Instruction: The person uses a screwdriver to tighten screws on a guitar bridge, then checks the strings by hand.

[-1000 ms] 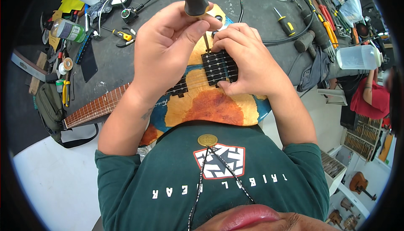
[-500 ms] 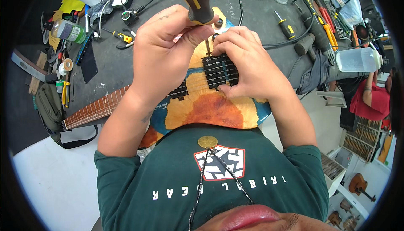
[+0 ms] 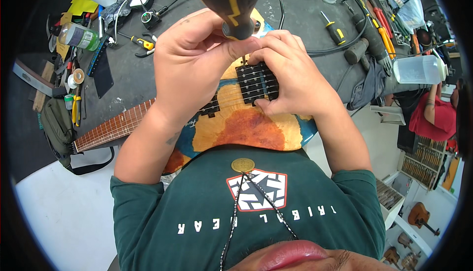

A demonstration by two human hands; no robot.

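A black-and-yellow screwdriver (image 3: 229,2) stands upright above the blue, yellow and orange electric guitar (image 3: 249,130) in front of me. My left hand (image 3: 194,66) has its fingers closed round the base of the handle, and its thin shaft reaches down to the upper edge of the black bridge (image 3: 253,86). My right hand (image 3: 293,78) grips the bridge, with curled fingers over its upper right part and thumb at its lower edge. A second black pickup (image 3: 209,107) shows beside my left wrist. The screwdriver's tip is partly hidden by my fingers.
The grey bench (image 3: 123,69) holds pliers (image 3: 144,42), a short screwdriver (image 3: 332,28), cables, bottles and several tools. A dark bag (image 3: 56,128) lies at the left near the guitar's neck (image 3: 108,125). A co-worker in red (image 3: 433,118) is at far right, near hanging guitars (image 3: 419,214).
The screwdriver's handle has come lower and leans nearer the camera, looking larger. My left hand has shifted slightly right and down with it. My right hand stays in place.
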